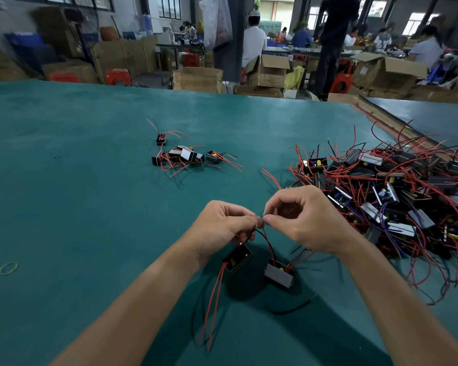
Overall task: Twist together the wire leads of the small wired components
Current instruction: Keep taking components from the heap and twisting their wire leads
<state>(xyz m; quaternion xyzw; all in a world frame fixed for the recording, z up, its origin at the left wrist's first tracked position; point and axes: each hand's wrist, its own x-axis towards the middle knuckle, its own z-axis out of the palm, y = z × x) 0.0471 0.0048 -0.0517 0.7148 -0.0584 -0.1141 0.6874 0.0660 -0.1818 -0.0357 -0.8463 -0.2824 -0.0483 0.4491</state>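
Observation:
Two small black box-shaped components hang below my hands by their red and black leads: one [238,258] under my left hand, one [279,274] under my right. My left hand [222,224] pinches the lead ends between thumb and fingers. My right hand [304,217] pinches the same spot from the other side, fingertips meeting at the wire ends [261,217]. Long red leads [216,305] trail down from the left component toward me. The joint itself is hidden by my fingertips.
A big pile of the same components with tangled red wires [394,191] covers the right side of the green table [77,180]. A small group of components [183,155] lies farther away at centre. A yellow-green rubber band [8,268] lies at left. Boxes and people stand beyond the table.

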